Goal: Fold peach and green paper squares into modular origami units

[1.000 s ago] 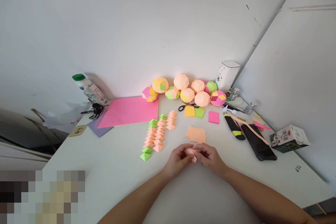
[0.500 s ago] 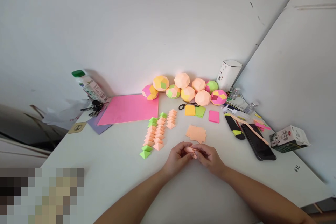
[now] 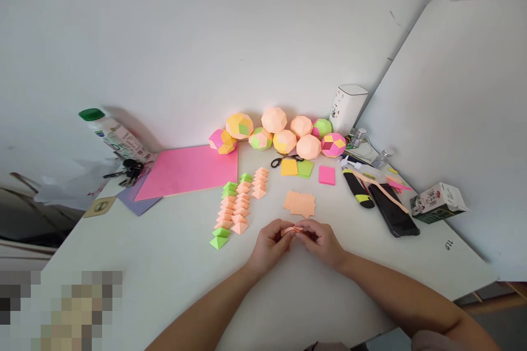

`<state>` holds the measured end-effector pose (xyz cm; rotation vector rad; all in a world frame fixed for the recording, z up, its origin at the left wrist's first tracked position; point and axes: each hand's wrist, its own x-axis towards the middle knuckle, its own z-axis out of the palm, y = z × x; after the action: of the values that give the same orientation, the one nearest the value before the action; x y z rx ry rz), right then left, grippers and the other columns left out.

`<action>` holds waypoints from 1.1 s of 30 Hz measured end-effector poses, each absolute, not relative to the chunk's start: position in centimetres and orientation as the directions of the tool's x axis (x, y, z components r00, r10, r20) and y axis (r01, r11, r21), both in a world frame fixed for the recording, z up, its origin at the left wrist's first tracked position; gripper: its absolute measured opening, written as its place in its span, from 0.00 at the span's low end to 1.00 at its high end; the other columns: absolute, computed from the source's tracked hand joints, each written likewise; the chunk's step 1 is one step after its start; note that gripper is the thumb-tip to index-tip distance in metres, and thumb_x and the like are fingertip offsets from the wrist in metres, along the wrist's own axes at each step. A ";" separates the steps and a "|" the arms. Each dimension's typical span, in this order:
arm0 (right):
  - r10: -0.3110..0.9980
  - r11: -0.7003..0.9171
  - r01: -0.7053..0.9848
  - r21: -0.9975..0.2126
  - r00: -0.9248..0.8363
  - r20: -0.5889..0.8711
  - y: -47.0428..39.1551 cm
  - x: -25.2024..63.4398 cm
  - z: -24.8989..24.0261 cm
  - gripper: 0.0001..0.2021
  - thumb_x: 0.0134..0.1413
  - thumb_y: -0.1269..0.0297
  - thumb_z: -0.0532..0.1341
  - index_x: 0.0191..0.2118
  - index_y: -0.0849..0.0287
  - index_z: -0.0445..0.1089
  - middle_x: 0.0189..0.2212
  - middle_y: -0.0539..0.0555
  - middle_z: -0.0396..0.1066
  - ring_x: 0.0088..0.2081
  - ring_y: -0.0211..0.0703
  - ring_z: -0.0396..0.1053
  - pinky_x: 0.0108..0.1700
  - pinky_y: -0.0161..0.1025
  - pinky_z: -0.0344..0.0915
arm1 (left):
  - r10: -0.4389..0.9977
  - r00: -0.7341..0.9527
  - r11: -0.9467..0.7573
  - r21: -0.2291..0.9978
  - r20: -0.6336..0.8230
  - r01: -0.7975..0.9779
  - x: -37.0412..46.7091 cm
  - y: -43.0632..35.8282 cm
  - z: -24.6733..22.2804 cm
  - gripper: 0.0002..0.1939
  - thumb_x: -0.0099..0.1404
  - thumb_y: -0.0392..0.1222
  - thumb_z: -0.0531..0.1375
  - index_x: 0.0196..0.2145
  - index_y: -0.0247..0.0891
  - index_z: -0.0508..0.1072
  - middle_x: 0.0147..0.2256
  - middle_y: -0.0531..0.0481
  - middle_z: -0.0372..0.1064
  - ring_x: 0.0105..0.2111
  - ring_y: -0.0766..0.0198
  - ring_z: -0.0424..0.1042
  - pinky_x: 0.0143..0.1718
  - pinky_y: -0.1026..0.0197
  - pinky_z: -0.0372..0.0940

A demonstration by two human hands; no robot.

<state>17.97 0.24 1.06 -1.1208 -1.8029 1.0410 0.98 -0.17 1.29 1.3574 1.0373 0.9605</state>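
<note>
Between my fingertips is a small piece of folded peach paper (image 3: 293, 229), mostly covered by the fingers. My left hand (image 3: 272, 244) pinches its left side, and my right hand (image 3: 321, 242) pinches the right side, the two hands nearly touching. Just beyond them lies a loose stack of peach paper squares (image 3: 302, 204). To the left, folded paper units (image 3: 241, 203) in peach and green stand nested in rows, the longest ending in a green unit (image 3: 219, 242) at the near end.
Several paper balls (image 3: 274, 120) line the wall. Scissors (image 3: 276, 163), sticky-note pads (image 3: 326, 175) and a pink sheet (image 3: 189, 170) lie before them. On the right are a utility knife (image 3: 358, 189), a phone (image 3: 393, 211) and a milk carton (image 3: 438, 203); a bottle (image 3: 117, 134) leans at left.
Both hands have turned the peach paper, and less of it shows now. The fingers have drawn closer together, and the head view has shifted slightly to the right.
</note>
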 end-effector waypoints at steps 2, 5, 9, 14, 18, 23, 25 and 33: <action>0.933 0.274 0.316 -0.908 -0.316 0.172 0.2 17.9 1.1 0.09 0.55 0.61 0.57 0.38 0.60 0.69 0.25 0.52 0.70 0.22 0.36 0.63 0.25 0.33 0.61 | 0.965 0.260 -0.042 0.996 0.022 0.075 0.9 -0.2 1.3 0.12 0.62 0.47 0.56 0.35 0.37 0.73 0.26 0.53 0.63 0.20 0.71 0.63 0.24 0.64 0.60; 0.932 0.283 0.336 -0.899 -0.318 0.174 0.3 17.9 1.4 0.09 0.55 0.61 0.57 0.36 0.60 0.70 0.23 0.51 0.68 0.23 0.36 0.62 0.26 0.34 0.61 | 0.970 0.236 -0.079 0.995 0.063 0.060 0.9 -0.2 1.1 0.10 0.62 0.45 0.57 0.34 0.37 0.74 0.29 0.52 0.62 0.20 0.72 0.63 0.23 0.64 0.61; 0.920 0.326 0.365 -0.872 -0.336 0.202 0.3 17.8 1.8 0.09 0.56 0.62 0.57 0.34 0.60 0.72 0.24 0.52 0.70 0.25 0.37 0.63 0.27 0.34 0.61 | 0.972 0.219 -0.080 0.997 0.079 -0.005 0.9 -0.3 0.7 0.08 0.61 0.44 0.58 0.32 0.37 0.74 0.31 0.52 0.60 0.19 0.73 0.64 0.20 0.65 0.60; 0.916 0.339 0.381 -0.860 -0.341 0.211 0.3 17.8 2.0 0.09 0.56 0.62 0.56 0.33 0.60 0.73 0.25 0.53 0.71 0.25 0.38 0.64 0.28 0.35 0.61 | 0.972 0.220 -0.081 0.996 0.085 -0.028 0.9 -0.3 0.5 0.08 0.61 0.43 0.58 0.30 0.36 0.73 0.31 0.52 0.60 0.19 0.73 0.65 0.20 0.66 0.60; 0.921 0.326 0.397 -0.858 -0.338 0.194 0.4 17.9 2.1 0.10 0.56 0.62 0.57 0.32 0.60 0.73 0.23 0.52 0.70 0.25 0.38 0.64 0.28 0.35 0.61 | 0.965 0.250 -0.076 0.996 0.084 -0.044 0.9 -0.3 0.7 0.08 0.61 0.43 0.58 0.30 0.36 0.72 0.31 0.51 0.63 0.20 0.72 0.66 0.21 0.65 0.61; 0.924 0.308 0.387 -0.869 -0.340 0.176 0.4 18.0 2.1 0.10 0.56 0.62 0.57 0.32 0.60 0.73 0.23 0.51 0.69 0.23 0.37 0.63 0.26 0.35 0.61 | 0.962 0.266 -0.041 0.996 0.059 -0.074 0.9 -0.2 0.7 0.08 0.61 0.43 0.58 0.29 0.36 0.72 0.31 0.49 0.67 0.21 0.71 0.66 0.22 0.65 0.61; 0.927 0.292 0.378 -0.879 -0.338 0.163 0.5 18.0 2.1 0.10 0.56 0.61 0.57 0.32 0.60 0.73 0.23 0.52 0.69 0.23 0.36 0.63 0.26 0.34 0.61 | 0.962 0.266 -0.036 0.996 0.058 -0.085 0.9 -0.2 0.6 0.07 0.61 0.42 0.59 0.29 0.36 0.73 0.31 0.49 0.67 0.20 0.71 0.66 0.23 0.64 0.61; 0.935 0.250 0.342 -0.906 -0.327 0.135 0.5 18.1 1.9 0.09 0.55 0.61 0.58 0.31 0.59 0.72 0.24 0.52 0.70 0.22 0.36 0.63 0.25 0.34 0.61 | 0.961 0.268 -0.039 0.991 0.072 -0.127 0.8 -0.3 0.5 0.06 0.60 0.41 0.60 0.30 0.37 0.74 0.32 0.49 0.68 0.21 0.71 0.67 0.23 0.64 0.62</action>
<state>18.05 0.51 1.90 -1.1704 -1.8123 1.0585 0.80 -0.27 0.49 1.2784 0.8912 1.0987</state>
